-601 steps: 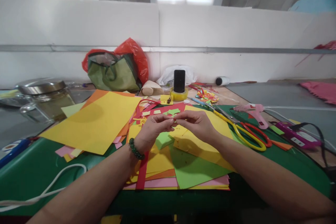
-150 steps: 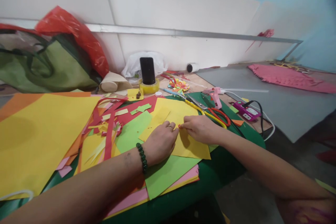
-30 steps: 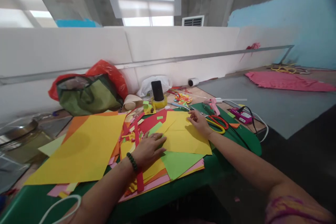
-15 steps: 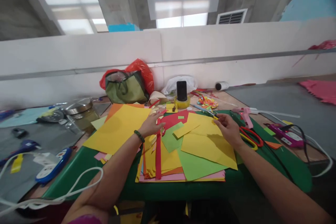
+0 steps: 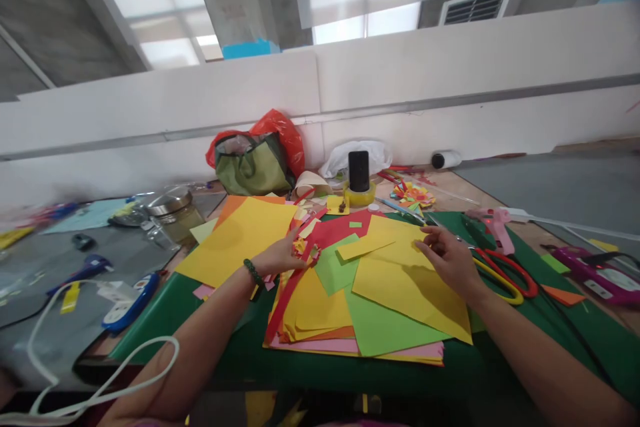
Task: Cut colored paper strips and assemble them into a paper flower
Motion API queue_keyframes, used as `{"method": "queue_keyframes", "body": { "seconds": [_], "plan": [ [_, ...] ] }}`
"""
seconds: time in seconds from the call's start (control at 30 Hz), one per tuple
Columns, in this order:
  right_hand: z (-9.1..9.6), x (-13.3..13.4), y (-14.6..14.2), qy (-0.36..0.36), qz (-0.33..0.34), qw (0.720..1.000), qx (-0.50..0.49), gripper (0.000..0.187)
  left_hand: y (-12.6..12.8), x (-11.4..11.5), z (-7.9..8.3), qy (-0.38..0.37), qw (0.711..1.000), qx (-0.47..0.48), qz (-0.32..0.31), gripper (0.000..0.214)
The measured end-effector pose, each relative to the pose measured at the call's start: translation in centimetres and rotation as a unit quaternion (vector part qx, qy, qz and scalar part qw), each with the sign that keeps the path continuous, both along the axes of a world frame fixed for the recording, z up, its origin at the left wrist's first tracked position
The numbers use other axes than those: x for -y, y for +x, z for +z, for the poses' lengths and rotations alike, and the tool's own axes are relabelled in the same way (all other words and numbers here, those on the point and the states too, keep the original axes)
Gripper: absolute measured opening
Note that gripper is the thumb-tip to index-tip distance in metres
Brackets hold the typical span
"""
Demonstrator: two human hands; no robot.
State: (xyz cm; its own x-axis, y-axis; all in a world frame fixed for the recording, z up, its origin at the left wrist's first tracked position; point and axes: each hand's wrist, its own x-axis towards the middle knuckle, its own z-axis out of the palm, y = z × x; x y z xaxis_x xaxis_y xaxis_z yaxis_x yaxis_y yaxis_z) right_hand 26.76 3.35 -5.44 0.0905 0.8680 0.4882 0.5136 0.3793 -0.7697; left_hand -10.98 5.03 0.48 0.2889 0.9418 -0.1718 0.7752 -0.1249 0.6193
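My left hand, with a green bead bracelet on the wrist, is closed on a bunch of red and yellow paper strips lifted off the pile. My right hand rests with fingers spread on a yellow sheet that lies on a stack of green, pink and orange paper. Yellow-and-red scissors lie just right of that hand on the green mat.
A large yellow sheet lies left. At the back stand a green-and-red bag, a phone on a yellow tape roll and a paper flower. A pink glue gun, a glass jar and a white cable are nearby.
My left hand has lifted the red and yellow strips from the pile. My right hand stayed on the yellow sheet near the scissors. The view tilted and shifted left.
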Motion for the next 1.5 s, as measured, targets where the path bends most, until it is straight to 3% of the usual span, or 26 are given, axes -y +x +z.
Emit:
{"method": "queue_keyframes", "body": {
  "seconds": [0.07, 0.17, 0.23, 0.37, 0.5, 0.67, 0.83, 0.93, 1.07, 1.23, 1.33, 1.43, 1.5],
  "plan": [
    [-0.2, -0.1, 0.0, -0.005, 0.004, 1.0, 0.005, 0.045, -0.4, 0.1, 0.5, 0.004, 0.998, -0.063, 0.016, 0.093],
    [-0.4, -0.1, -0.2, -0.012, 0.008, 1.0, 0.011, 0.046, 0.3, 0.0, 0.9, 0.09, 0.976, -0.191, 0.062, 0.07],
    [-0.5, -0.1, -0.3, -0.019, 0.011, 1.0, 0.004, 0.049, 1.6, -0.5, 0.8, 0.136, 0.96, -0.227, 0.089, 0.063],
    [-0.2, -0.1, -0.4, -0.039, 0.02, 0.998, -0.046, 0.053, 3.9, -3.1, -0.5, 0.092, 0.977, -0.152, 0.117, 0.044],
    [0.2, -0.1, -0.5, -0.081, 0.032, 0.989, -0.12, 0.059, 4.7, -5.1, -1.5, 0.068, 0.987, -0.083, 0.122, 0.029],
    [0.7, 0.1, -0.7, -0.106, 0.047, 0.981, -0.156, 0.058, 1.3, -5.3, 0.7, 0.086, 0.985, -0.029, 0.147, 0.034],
    [1.3, 0.6, -1.4, -0.141, 0.08, 0.973, -0.164, 0.056, -3.4, -4.3, 3.2, 0.12, 0.971, -0.097, 0.182, 0.036],
    [1.5, 0.7, -1.7, -0.157, 0.098, 0.969, -0.163, 0.055, -2.4, -3.6, 2.9, 0.137, 0.973, -0.12, 0.139, 0.054],
    [1.3, 0.6, -1.5, -0.157, 0.098, 0.97, -0.158, 0.055, 1.5, -3.4, 1.3, 0.052, 0.992, -0.119, -0.001, 0.053],
    [1.1, 0.5, -1.2, -0.147, 0.076, 0.971, -0.172, 0.054, 3.0, -3.8, 0.0, -0.024, 0.992, -0.119, -0.035, 0.039],
    [1.2, 0.4, -1.3, -0.154, 0.08, 0.968, -0.181, 0.054, 2.1, -3.4, 0.7, -0.044, 0.994, -0.095, -0.04, 0.019],
    [1.4, 0.3, -1.6, -0.169, 0.092, 0.966, -0.171, 0.052, 1.2, -2.2, 2.8, -0.026, 0.999, -0.034, -0.026, 0.026],
    [1.5, 0.4, -2.0, -0.189, 0.108, 0.964, -0.155, 0.048, 1.3, -1.4, 4.5, -0.022, 0.998, 0.06, -0.003, 0.035]
  ]
}}
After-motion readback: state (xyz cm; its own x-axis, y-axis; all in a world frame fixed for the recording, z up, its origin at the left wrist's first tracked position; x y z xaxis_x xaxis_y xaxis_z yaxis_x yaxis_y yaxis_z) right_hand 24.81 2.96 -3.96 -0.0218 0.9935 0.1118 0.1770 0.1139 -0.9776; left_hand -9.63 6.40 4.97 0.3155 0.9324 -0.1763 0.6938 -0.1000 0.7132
